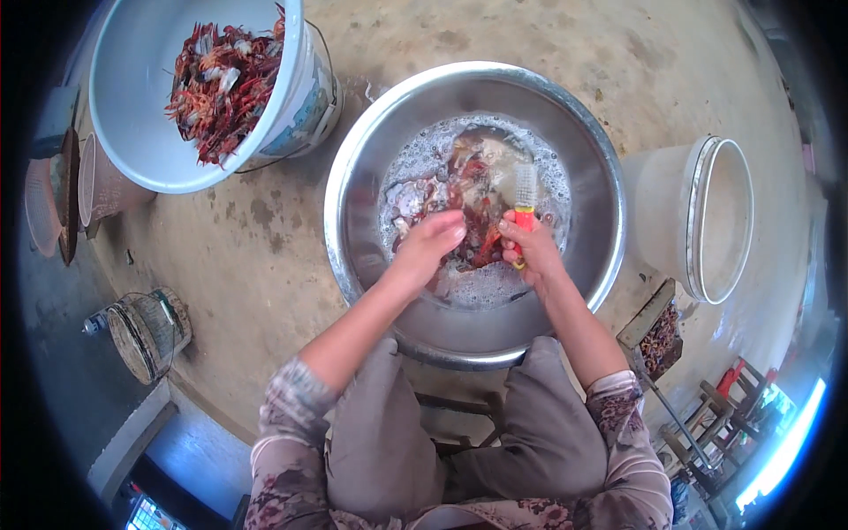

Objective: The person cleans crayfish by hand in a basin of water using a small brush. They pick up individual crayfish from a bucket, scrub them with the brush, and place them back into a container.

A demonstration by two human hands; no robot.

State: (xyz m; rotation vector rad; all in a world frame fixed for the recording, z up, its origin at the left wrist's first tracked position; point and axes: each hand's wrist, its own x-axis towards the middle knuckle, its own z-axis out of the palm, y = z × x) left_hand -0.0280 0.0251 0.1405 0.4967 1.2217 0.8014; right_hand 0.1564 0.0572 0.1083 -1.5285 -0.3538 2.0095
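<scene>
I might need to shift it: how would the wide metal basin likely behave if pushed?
The wide metal basin would probably feel heavy, since it holds foamy water and crayfish. A sudden shove would likely make that loose water slosh. Its broad, round form suggests it may slide sooner than tip.

Floral-print sleeves (pale, with darker blooms) and plain grey-brown trousers.
</scene>
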